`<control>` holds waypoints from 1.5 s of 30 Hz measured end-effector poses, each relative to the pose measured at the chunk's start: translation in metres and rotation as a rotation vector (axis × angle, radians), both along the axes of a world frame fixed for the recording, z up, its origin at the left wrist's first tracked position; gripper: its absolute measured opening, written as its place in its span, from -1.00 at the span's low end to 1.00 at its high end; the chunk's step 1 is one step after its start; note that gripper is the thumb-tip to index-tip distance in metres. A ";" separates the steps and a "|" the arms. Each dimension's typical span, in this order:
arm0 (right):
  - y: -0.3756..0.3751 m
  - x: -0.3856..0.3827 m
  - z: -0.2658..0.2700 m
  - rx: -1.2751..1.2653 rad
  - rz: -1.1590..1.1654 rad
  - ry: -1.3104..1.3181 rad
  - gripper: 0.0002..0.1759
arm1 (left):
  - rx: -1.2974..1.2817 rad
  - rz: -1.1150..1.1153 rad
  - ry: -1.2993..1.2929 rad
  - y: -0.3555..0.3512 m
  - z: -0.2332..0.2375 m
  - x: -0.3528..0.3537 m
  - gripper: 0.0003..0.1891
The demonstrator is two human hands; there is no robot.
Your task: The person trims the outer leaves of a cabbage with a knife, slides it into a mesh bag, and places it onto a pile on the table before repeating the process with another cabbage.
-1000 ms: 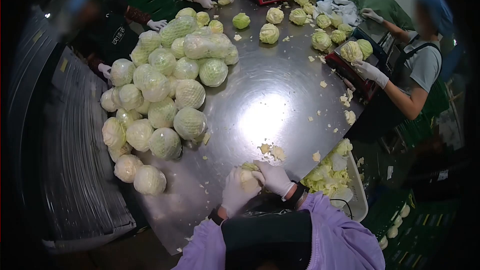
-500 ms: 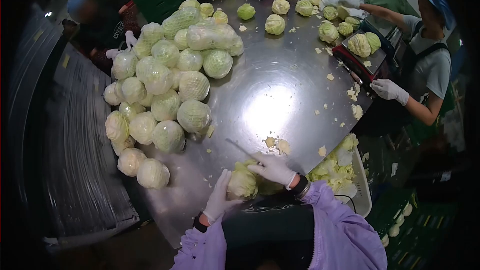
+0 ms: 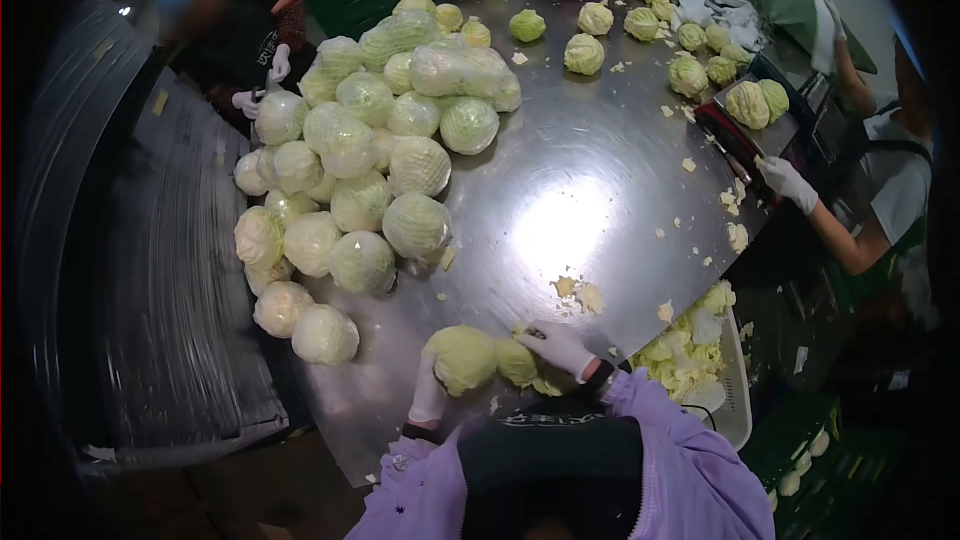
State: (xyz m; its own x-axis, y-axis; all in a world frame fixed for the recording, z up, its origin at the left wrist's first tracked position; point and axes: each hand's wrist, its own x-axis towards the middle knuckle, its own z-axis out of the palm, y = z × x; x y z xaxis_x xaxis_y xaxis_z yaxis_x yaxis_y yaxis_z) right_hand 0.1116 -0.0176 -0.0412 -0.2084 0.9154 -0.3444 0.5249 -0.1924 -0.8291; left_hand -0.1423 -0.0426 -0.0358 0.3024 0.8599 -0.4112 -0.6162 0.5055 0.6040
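My left hand [image 3: 428, 395], in a white glove, grips a pale green cabbage [image 3: 462, 358] that rests on the steel table [image 3: 560, 170] at its near edge. My right hand [image 3: 560, 345], also gloved, sits just right of it, pressed against a smaller cabbage piece [image 3: 517, 362]. It is closed on a knife handle; the blade is hidden behind the cabbage. Loose leaves lie under both pieces.
A big pile of wrapped cabbages [image 3: 350, 170] fills the table's left half. Trimmed heads [image 3: 585, 52] lie at the far end, with scraps [image 3: 578, 292] nearby. A white crate of leaves [image 3: 690, 360] hangs at my right. A co-worker's gloved hand [image 3: 787, 180] is beside a red scale [image 3: 735, 135].
The knife, raised over the cabbage half a second ago, has come down and is out of sight. The cabbage now shows as two pieces. My view has shifted slightly left.
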 end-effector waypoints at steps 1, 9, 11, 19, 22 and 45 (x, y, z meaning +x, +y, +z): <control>-0.001 0.015 -0.004 0.019 -0.072 0.011 -0.56 | -0.036 -0.004 0.098 0.008 0.017 0.010 -0.23; -0.062 0.197 0.024 0.192 -0.340 -0.575 -0.71 | -0.026 -0.038 -0.641 0.030 -0.026 0.034 -0.25; -0.086 0.223 0.000 0.492 -0.376 -0.774 -0.72 | -0.037 0.018 -0.488 0.039 -0.011 0.055 -0.27; -0.031 0.064 -0.014 -0.393 -0.525 1.248 -0.09 | 0.104 -0.257 0.342 0.036 0.062 0.094 -0.40; -0.014 0.070 -0.019 -0.349 -0.600 1.347 -0.13 | 0.342 -0.377 0.501 0.043 0.069 0.032 -0.47; 0.011 0.072 0.032 -0.540 -0.904 1.056 -0.69 | 0.318 1.024 0.885 0.234 0.050 -0.301 -0.29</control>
State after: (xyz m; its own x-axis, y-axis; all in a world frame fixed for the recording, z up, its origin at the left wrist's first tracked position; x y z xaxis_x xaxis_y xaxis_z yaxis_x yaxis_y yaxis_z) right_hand 0.1837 -0.0063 -0.0092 -0.0176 0.6822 -0.7309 -0.7184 -0.5171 -0.4654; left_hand -0.4432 0.1918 0.0143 -0.7676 0.6297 0.1196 0.0187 -0.1645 0.9862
